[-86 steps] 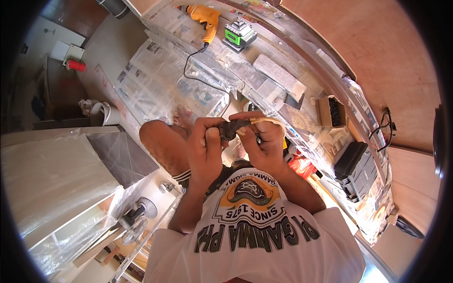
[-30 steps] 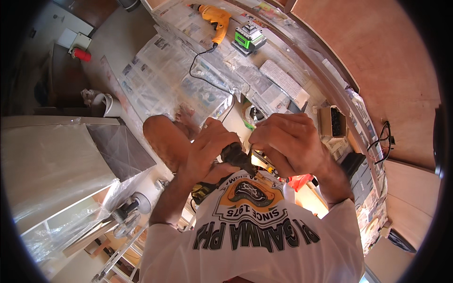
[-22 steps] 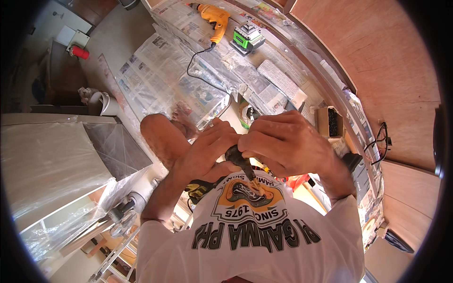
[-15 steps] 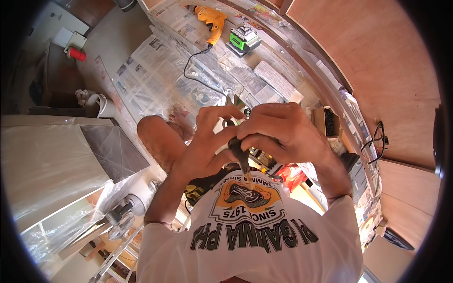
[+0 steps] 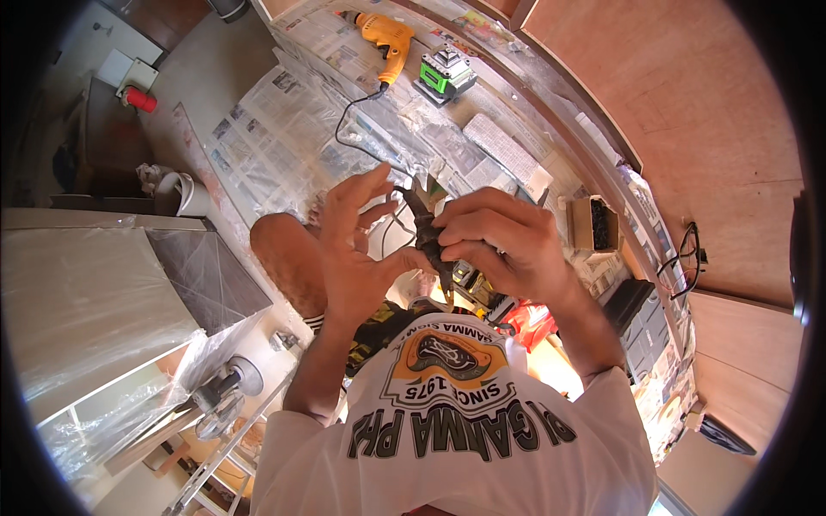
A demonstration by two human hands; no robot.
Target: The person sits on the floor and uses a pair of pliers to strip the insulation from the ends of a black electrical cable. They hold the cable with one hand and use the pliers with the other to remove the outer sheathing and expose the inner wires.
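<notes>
Between the fingertips and thumb of my right hand is a dark, lumpy, elongated piece. It tapers at both ends and looks wrapped, but its exact kind is not clear. My left hand stands beside it with fingers spread and curved. The left thumb tip reaches the piece's left side, and I cannot tell whether it presses on it. Thin pale wires or cords show between the hands. Below the piece, partly hidden, lie yellow-and-black tools and a red bag-like thing.
A yellow corded drill and a green-and-black laser level rest on the newspaper-covered surface. To the right are a cardboard box of small black pieces, probably screws, and a black case. Wooden panels border the right side.
My left hand has drawn back to the left and its fingers have spread, uncovering more of the dark piece. My right hand keeps hold of it and has shifted slightly.
</notes>
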